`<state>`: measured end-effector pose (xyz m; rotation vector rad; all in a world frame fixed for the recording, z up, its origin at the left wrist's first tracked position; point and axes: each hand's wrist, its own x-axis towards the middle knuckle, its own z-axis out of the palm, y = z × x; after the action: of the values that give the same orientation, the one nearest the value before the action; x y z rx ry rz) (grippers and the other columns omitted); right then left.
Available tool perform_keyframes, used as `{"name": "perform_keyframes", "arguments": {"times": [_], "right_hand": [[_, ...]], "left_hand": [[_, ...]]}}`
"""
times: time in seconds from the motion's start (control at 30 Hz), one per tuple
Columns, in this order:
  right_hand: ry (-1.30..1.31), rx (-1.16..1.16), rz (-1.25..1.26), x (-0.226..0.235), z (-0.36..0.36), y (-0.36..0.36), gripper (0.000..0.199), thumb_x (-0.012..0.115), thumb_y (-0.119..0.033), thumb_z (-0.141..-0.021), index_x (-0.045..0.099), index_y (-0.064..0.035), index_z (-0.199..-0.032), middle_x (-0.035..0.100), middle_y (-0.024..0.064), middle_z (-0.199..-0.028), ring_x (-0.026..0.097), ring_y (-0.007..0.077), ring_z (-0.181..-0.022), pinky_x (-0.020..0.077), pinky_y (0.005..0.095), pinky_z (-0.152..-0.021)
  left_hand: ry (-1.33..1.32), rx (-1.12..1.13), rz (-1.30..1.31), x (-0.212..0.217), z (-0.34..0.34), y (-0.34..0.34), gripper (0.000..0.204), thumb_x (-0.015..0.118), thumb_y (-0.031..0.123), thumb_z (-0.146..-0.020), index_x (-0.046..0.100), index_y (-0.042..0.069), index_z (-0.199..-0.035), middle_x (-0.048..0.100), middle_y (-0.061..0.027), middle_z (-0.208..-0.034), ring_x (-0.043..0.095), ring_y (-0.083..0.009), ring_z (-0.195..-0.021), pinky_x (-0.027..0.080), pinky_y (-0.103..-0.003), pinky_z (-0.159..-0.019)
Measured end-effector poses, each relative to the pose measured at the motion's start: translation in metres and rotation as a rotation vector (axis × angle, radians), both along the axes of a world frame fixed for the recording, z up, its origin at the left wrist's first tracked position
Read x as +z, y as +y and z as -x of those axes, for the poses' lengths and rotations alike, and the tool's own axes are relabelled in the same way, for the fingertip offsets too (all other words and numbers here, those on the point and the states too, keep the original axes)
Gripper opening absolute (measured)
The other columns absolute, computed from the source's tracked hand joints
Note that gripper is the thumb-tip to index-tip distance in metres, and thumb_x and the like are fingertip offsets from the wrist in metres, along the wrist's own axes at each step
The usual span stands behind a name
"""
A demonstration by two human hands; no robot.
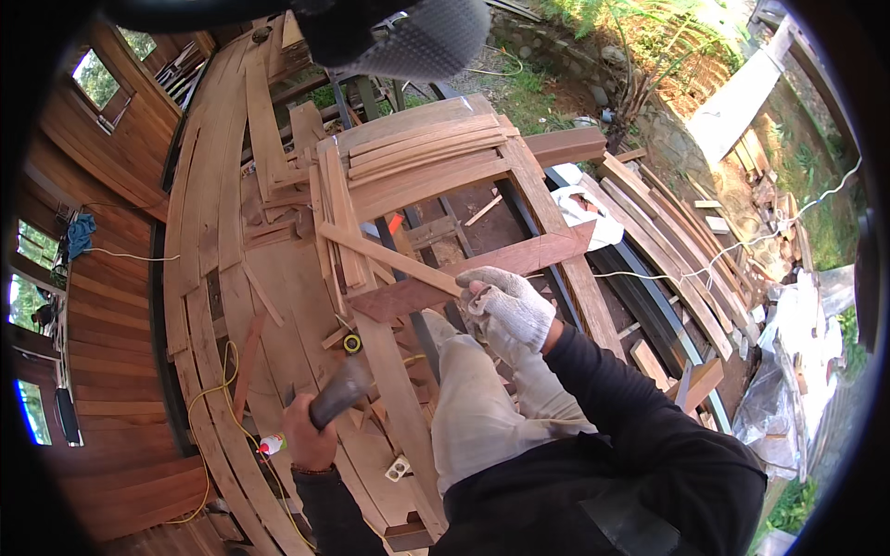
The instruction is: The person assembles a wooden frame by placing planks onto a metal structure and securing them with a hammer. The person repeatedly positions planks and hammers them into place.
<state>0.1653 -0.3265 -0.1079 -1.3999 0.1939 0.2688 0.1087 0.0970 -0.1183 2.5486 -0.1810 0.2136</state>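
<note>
My right hand (508,306), in a light knit glove, presses on a reddish-brown board (482,269) that lies slanted across a wooden frame (547,199). A thin pale strip (389,257) crosses the same board just left of that hand. My left hand (308,435), bare, grips the dark handle of a tool, likely a hammer (341,391), lifted over the plank floor at lower left. My knee in light trousers (473,398) sits between both hands.
Several thin slats are stacked on the frame's far end (422,139). A yellow tape measure (352,344), a yellow cord (218,389) and a small glue bottle (270,446) lie on the plank floor. Boards and scrap are piled at right (677,241); plastic sheeting (788,371) beyond.
</note>
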Motion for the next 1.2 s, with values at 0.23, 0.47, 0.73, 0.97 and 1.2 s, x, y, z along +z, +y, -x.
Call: {"name": "perform_keyframes", "arguments": {"times": [0.23, 0.47, 0.73, 0.97, 1.2], "right_hand": [[0.286, 0.755, -0.34, 0.041, 0.06, -0.024, 0.04, 0.068, -0.016, -0.098, 0.057, 0.002, -0.132, 0.066, 0.0089, -0.109, 0.067, 0.0147, -0.09, 0.0566, 0.028, -0.079], [0.15, -0.139, -0.254, 0.024, 0.028, -0.108, 0.047, 0.064, 0.002, -0.086, 0.046, 0.0033, -0.129, 0.067, 0.0086, -0.09, 0.067, 0.0138, -0.077, 0.0569, 0.0287, -0.069], [0.164, -0.254, -0.165, -0.049, -0.097, -0.2, 0.033, 0.06, 0.002, -0.094, 0.039, 0.0004, -0.12, 0.062, 0.0107, -0.081, 0.065, 0.0209, -0.063, 0.058, 0.0358, -0.054], [0.178, -0.313, -0.152, -0.079, -0.127, -0.213, 0.023, 0.066, -0.004, -0.095, 0.052, 0.0003, -0.113, 0.063, 0.0094, -0.084, 0.065, 0.0199, -0.064, 0.0561, 0.0343, -0.055], [0.33, -0.157, -0.055, -0.059, -0.135, -0.241, 0.034, 0.063, 0.0, -0.093, 0.048, 0.0017, -0.124, 0.062, 0.0099, -0.089, 0.064, 0.0233, -0.062, 0.0549, 0.0373, -0.052]], "left_hand": [[-0.209, -1.071, -0.451, 0.103, -0.08, -0.211, 0.016, 0.069, 0.012, -0.078, 0.063, 0.016, -0.092, 0.058, -0.0014, -0.086, 0.063, -0.0215, -0.095, 0.046, -0.036, -0.093], [-0.558, -1.051, -0.186, 0.052, -0.184, -0.361, 0.041, 0.067, 0.014, -0.084, 0.062, 0.011, -0.125, 0.061, -0.0108, -0.128, 0.057, -0.0294, -0.129, 0.041, -0.044, -0.119], [-0.242, -0.339, -0.134, -0.115, -0.331, -0.416, 0.065, 0.079, 0.022, -0.09, 0.052, 0.007, -0.147, 0.055, -0.0153, -0.15, 0.048, -0.0367, -0.143, 0.037, -0.051, -0.121], [-0.342, -0.35, 0.005, -0.164, -0.35, -0.417, 0.048, 0.081, 0.021, -0.086, 0.067, 0.01, -0.13, 0.066, -0.0085, -0.138, 0.057, -0.0311, -0.133, 0.038, -0.048, -0.116], [-0.31, -0.376, 0.083, -0.16, -0.355, -0.415, 0.043, 0.081, 0.018, -0.084, 0.068, 0.01, -0.125, 0.068, -0.0066, -0.135, 0.06, -0.031, -0.128, 0.04, -0.048, -0.113]]}}
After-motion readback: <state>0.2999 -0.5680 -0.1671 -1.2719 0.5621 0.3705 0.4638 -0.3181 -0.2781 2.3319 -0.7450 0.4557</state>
